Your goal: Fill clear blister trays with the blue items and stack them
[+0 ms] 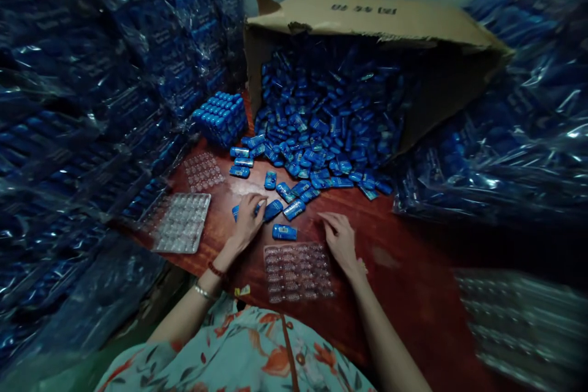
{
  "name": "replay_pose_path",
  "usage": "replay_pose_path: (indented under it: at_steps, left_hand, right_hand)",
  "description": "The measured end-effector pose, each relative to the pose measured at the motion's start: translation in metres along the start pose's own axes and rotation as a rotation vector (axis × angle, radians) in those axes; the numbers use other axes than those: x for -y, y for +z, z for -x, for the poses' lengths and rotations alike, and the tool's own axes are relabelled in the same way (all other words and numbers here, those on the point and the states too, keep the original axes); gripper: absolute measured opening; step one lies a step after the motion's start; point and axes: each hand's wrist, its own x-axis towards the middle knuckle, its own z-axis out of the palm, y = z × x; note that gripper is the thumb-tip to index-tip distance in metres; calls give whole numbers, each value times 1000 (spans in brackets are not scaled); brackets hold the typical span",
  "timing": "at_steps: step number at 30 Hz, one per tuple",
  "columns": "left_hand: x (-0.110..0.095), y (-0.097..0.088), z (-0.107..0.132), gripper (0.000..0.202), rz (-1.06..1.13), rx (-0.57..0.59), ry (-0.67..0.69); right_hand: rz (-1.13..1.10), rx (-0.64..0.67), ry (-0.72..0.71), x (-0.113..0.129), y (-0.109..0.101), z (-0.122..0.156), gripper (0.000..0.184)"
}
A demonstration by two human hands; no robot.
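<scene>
Left hand [249, 219] lay over small blue rounded-rectangular packs [274, 211] on the reddish-brown table [390, 263]; couldn't tell if gripping. Right hand [339, 237], fingers slightly apart, was near the clear moulded-plastic tray [298, 272].

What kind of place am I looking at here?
Likely a packing workshop or storeroom: an open carton of blue packs, clear trays on the table, and plastic-wrapped stacks on both sides.

Workshop, by its look: my worktop [408, 242] holds clear trays [299, 272], a carton [367, 15] spilling blue packets [294, 209]; plastic-wrapped stacks [142, 55] flank me.
</scene>
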Motion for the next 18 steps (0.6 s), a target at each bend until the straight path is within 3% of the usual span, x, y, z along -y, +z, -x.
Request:
replay_pose_path:
  at_steps: [4,6,9,13,18]
  left_hand:
    - [-21,-9,24,26,-31,470,203]
    - [-26,-5,30,32,-107,565,231]
    - [-22,2,30,36,-163,544,177]
    - [-7,0,34,35,-138,482,117]
    - [-5,-2,50,40,-51,363,43]
  right_hand:
    - [85,214,-157,16,6,-18,41]
    - [185,320,-193,21,13,-32,44]
    - [290,369,-190,20,20,-43,41]
    - [344,285,-80,2,12,-30,37]
    - [43,65,214,-15,-6,3,33]
